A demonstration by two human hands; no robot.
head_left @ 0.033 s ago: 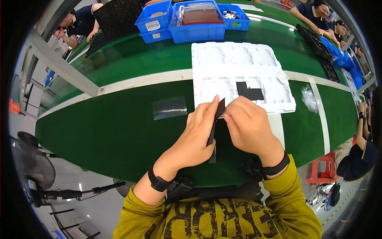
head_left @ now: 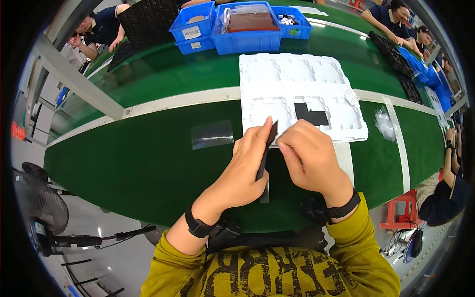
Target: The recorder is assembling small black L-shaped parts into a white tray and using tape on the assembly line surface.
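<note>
My left hand (head_left: 242,166) is closed around a thin, flat black piece (head_left: 267,151), held almost edge-on between the thumb and the straight fingers. Just to its right, my right hand (head_left: 309,156) is closed in a pinch near the piece's upper part. Whatever its fingertips hold, if anything, is too small to make out. Beyond both hands lies a white moulded tray (head_left: 297,90) with shallow recesses. One near recess carries an L-shaped black piece (head_left: 312,119).
A clear film sheet (head_left: 213,134) lies left of the tray on the green table (head_left: 128,163). To the right is a crumpled clear plastic bag (head_left: 385,123). Blue bins (head_left: 247,42) stand at the back. A grey post (head_left: 81,81) rises at left; other people sit around.
The black piece in my left hand has turned slightly more edge-on. A slightly wider gap shows between it and my right fingertips. The tray and its black piece sit marginally lower in view.
</note>
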